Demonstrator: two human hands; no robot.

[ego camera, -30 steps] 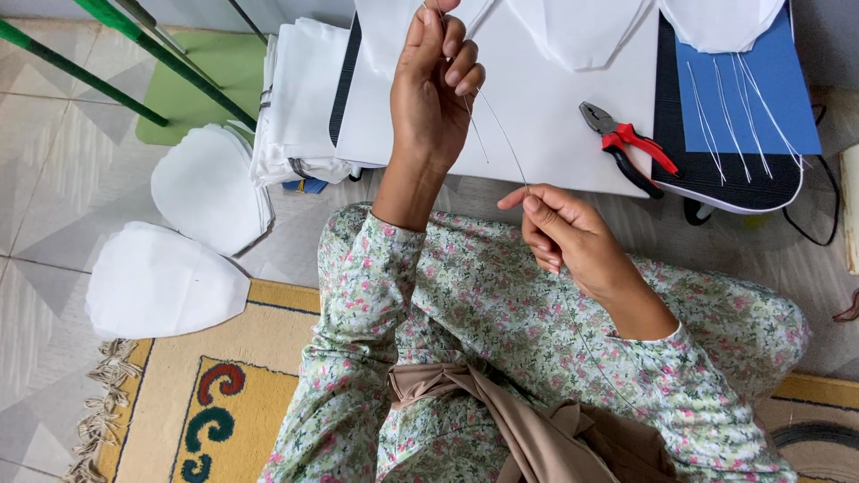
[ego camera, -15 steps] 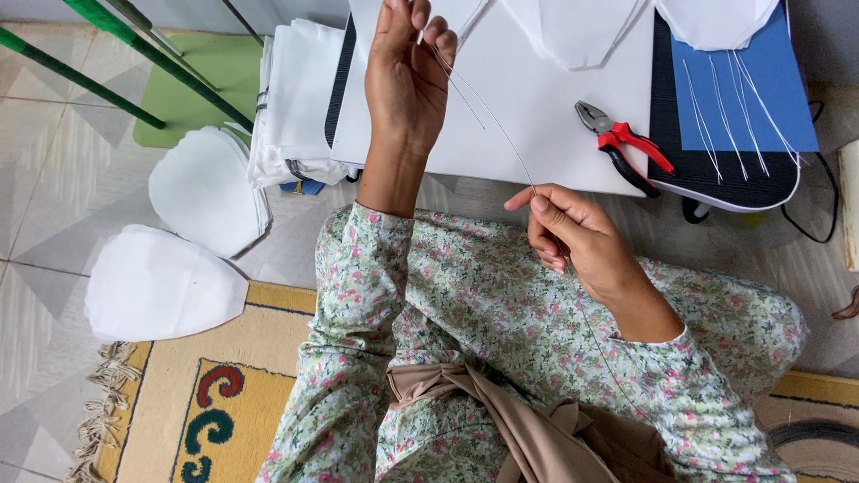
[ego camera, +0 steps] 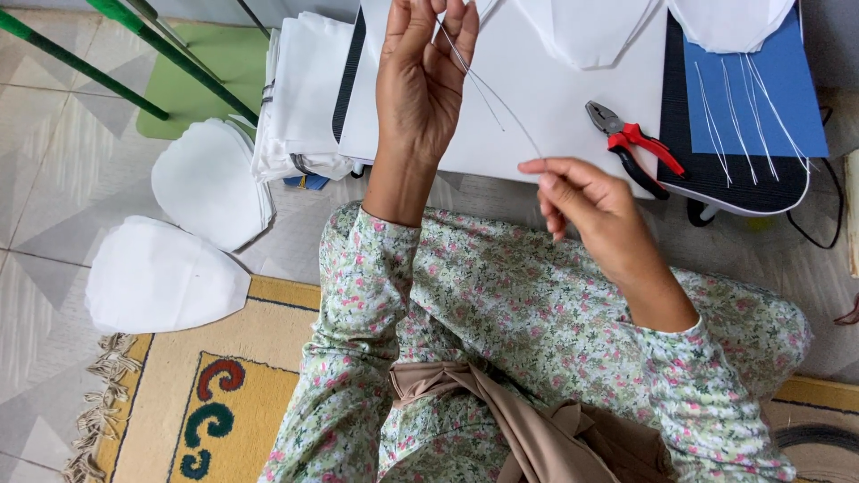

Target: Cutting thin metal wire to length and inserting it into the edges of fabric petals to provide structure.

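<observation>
Head view, thin wire (ego camera: 501, 121): a pale, slender strand running diagonally through the upper centre of the frame, above the white board (ego camera: 537, 107).
Left hand (ego camera: 420, 80): raised at top centre, fingers pressed together, pinching the wire's upper end.
Right hand (ego camera: 595, 210): right of centre, fingertips pinching the wire's lower end.
Pliers (ego camera: 631, 143): red-handled, lying on the board just right of the right hand.
Cut wires (ego camera: 747, 107): several laid side by side on a blue sheet (ego camera: 796, 98), upper right.
White fabric pieces (ego camera: 165, 277): rounded, on the floor at left.
</observation>
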